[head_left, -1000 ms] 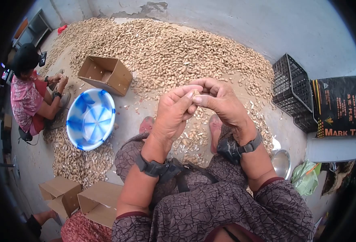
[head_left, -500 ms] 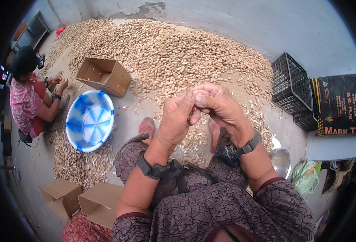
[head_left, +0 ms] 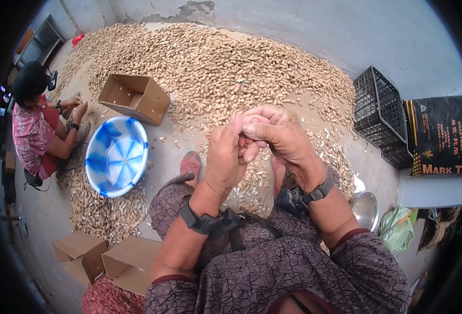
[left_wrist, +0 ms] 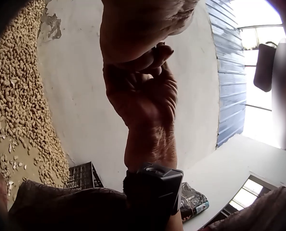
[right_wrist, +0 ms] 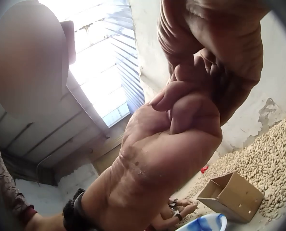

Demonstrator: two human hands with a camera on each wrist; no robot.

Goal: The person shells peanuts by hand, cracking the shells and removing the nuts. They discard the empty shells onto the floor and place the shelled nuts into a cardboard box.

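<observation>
Cup your left hand [head_left: 226,154] under the work with its fingers well curled, so that the loose pieces cannot slip out; press with just the tip of your right thumb, lightly, as a hard squeeze could crush or scatter them. Your left fingers are drawn nearly closed around a few small reddish peanut kernels [head_left: 245,142], which lie in the hollow of the fingers, just below where the two thumbs meet. Your right hand [head_left: 289,137] is bent inward, its thumb against the left fingertips; whether it pinches anything is hidden. Below the hands, pale broken shells [head_left: 254,180] lie on the floor between your feet. Off to your left sits the round blue-and-white basin [head_left: 121,163], then the brown cardboard box [head_left: 154,102], with the tan heap of unshelled peanuts [head_left: 252,68] beyond.
</observation>
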